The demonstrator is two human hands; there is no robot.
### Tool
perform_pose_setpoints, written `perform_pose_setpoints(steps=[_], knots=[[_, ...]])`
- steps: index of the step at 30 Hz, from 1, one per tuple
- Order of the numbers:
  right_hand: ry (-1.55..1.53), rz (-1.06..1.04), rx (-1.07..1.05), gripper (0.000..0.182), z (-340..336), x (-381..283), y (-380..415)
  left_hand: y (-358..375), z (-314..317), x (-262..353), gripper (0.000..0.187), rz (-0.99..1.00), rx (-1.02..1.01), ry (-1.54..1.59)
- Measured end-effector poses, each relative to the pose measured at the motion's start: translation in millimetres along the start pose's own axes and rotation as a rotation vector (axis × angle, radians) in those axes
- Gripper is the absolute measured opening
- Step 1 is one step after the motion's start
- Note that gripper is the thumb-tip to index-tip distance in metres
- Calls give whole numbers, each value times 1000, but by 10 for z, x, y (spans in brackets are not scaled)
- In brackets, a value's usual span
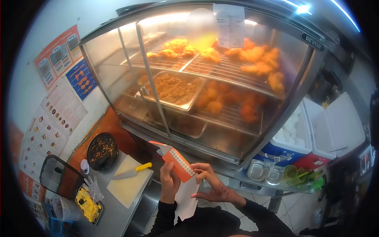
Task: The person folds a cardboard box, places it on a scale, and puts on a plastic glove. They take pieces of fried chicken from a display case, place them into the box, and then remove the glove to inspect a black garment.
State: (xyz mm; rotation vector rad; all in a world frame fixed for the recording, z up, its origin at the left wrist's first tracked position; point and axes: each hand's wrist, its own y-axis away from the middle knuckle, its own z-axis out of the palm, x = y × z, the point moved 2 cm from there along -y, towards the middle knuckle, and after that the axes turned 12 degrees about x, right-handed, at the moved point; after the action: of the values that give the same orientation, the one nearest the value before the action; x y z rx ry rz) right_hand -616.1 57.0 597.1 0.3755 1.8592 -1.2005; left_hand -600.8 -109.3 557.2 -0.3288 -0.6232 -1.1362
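Note:
An orange and white cardboard food box (178, 162), partly folded with flaps sticking out, is in front of me. My left hand (169, 182) grips its left side, the thumb on the orange panel. On the right side, my right hand (213, 182) holds the box by its edge and white flap (187, 199), fingers above and thumb lower down. To the left, a knife (130, 172) with a yellow handle lies on a white cutting board (127, 191). Behind the box stands a glass warming cabinet (166, 114) with fried chicken (258, 59) on its racks and a metal tray of small fried pieces (173, 89).
A black pan (102, 151) with brown bits and a container of yellow food (89, 203) sit on the left counter. At right are open coolers (290, 134), clear plastic containers (275, 174) and green scoops (302, 176). The cabinet's metal front edge is close to my hands.

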Motion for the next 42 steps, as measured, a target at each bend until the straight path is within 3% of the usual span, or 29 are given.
perform_pose_setpoints(steps=[3, 5, 6, 9, 10, 12, 13, 15, 17, 23, 26, 31, 34, 35, 36, 38, 42], knots=[[28, -63, 145, 48, 44, 23, 57, 35, -8, -36, 29, 16, -60, -37], [-181, 2, 632, 55, 94, 50, 75, 123, 58, -112, 28, 133, -186, -203], [-239, -25, 727, 62, 121, 83, 66, 131, 20, -164, 28, 129, -186, -209], [-205, 49, 704, 59, 94, 211, 127, 97, -70, -223, 27, 128, -225, -306], [-207, 43, 712, 59, 42, 220, 122, 61, -72, -203, 27, 118, -151, -304], [182, -56, 384, 51, -3, 196, 77, -23, -126, -157, 28, 103, -88, -311], [182, -61, 398, 51, -29, 185, 67, -86, -223, -124, 28, 109, -68, -344], [243, -42, 215, 45, -4, 171, 48, -146, -272, -66, 28, 111, -56, -388], [334, -64, 229, 44, 37, 211, 64, -146, -227, -25, 26, 99, -89, -648], [492, -71, 473, 35, 147, 475, 98, -252, -413, -274, 24, -104, -72, -471], [342, 181, 620, 23, 239, 603, 183, -267, -492, -278, 22, -198, -122, -494], [428, 211, 748, 21, 304, 807, 419, -205, -665, -448, 24, -386, -137, -514], [351, 316, 658, 22, 421, 847, 614, -195, -773, -462, 25, -503, -303, -575], [395, 338, 737, 22, 413, 800, 649, -215, -803, -480, 25, -534, -323, -540], [438, 320, 642, 23, 418, 756, 659, -238, -867, -528, 25, -592, -382, -555], [478, 322, 497, 31, 433, 735, 720, -341, -1040, -642, 25, -680, -303, -487], [602, 338, 510, 27, 424, 629, 876, -433, -1096, -697, 22, -811, -469, -667]])
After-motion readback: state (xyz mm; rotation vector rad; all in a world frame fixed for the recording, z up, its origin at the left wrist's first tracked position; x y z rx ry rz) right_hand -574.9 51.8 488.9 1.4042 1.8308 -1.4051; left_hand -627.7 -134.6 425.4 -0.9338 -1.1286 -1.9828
